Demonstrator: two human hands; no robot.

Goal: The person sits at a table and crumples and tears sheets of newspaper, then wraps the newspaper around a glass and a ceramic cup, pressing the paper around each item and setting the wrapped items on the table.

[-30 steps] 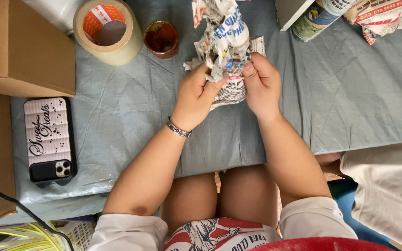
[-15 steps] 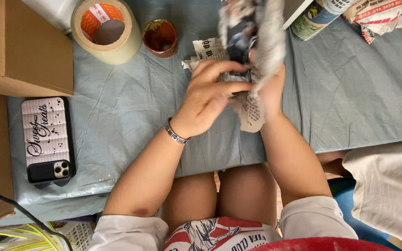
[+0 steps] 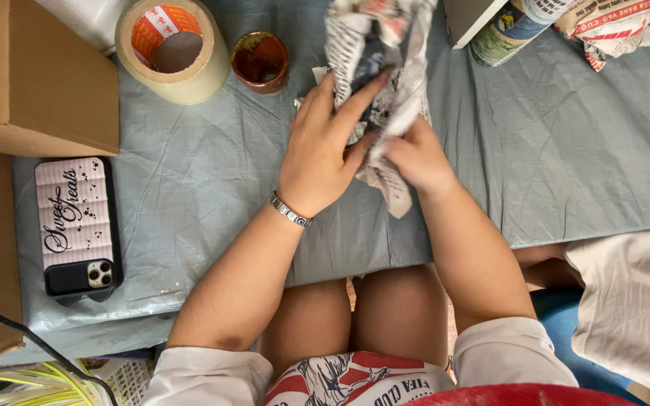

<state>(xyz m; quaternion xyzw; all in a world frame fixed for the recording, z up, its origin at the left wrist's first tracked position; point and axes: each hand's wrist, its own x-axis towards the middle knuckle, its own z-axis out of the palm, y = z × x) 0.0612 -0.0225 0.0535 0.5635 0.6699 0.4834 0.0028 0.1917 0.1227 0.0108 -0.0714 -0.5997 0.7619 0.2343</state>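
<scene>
Both hands, left (image 3: 323, 154) and right (image 3: 415, 159), grip the newspaper bundle (image 3: 385, 68) near the counter's (image 3: 189, 188) far edge; wrapping well needs tight, even folds.

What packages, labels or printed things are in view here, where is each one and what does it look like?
Cardboard box: top left, plain brown.
Phone: left on the blue sheet, face down, pale ribbed case with dark script.
Tape roll: top, beige, orange-and-white core label.
Newspaper bundle: held by both hands, crumpled, black-and-white print.
Printed tube: top right, green-yellow.
</scene>
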